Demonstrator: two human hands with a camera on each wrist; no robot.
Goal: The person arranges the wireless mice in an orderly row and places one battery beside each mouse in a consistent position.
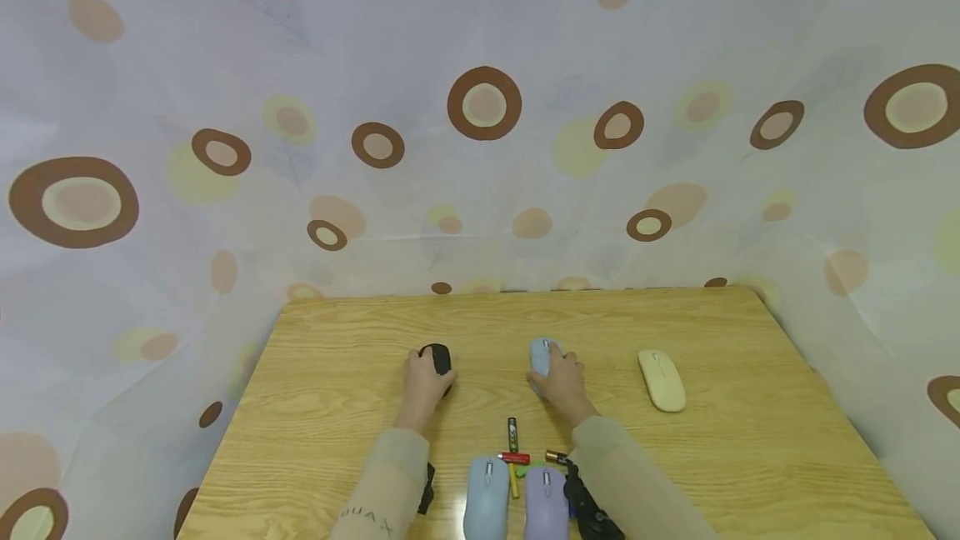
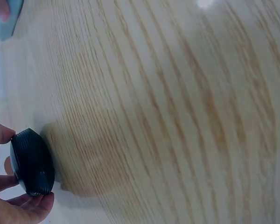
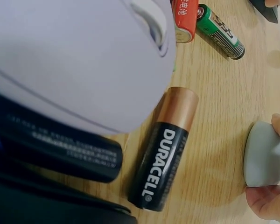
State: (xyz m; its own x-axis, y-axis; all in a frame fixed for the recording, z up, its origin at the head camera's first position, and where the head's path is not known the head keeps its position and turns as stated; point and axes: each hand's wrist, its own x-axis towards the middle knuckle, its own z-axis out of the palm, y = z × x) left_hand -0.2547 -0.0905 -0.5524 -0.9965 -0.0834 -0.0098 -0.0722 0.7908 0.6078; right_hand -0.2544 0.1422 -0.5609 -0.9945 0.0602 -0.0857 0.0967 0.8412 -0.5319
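A black computer mouse [image 1: 440,357] is held in my left hand [image 1: 423,382], thumb on one side and fingers on the other. The left wrist view shows the ribbed sides of this black mouse [image 2: 35,163] between the fingertips, close to the wood. To the right, my right hand [image 1: 566,379] grips a small light blue mouse [image 1: 538,352] by its sides. In the right wrist view that mouse [image 3: 263,156] appears at the right edge, pinched between thumb and fingers. Its far part is cut off there.
A cream mouse [image 1: 662,380] lies right of my right hand. Nearer me are a larger blue mouse [image 1: 486,498], a purple mouse [image 1: 547,507] and several loose batteries, including a red one [image 1: 516,458] and a Duracell [image 3: 163,154]. A patterned curtain [image 1: 480,190] surrounds the wooden table [image 1: 337,357].
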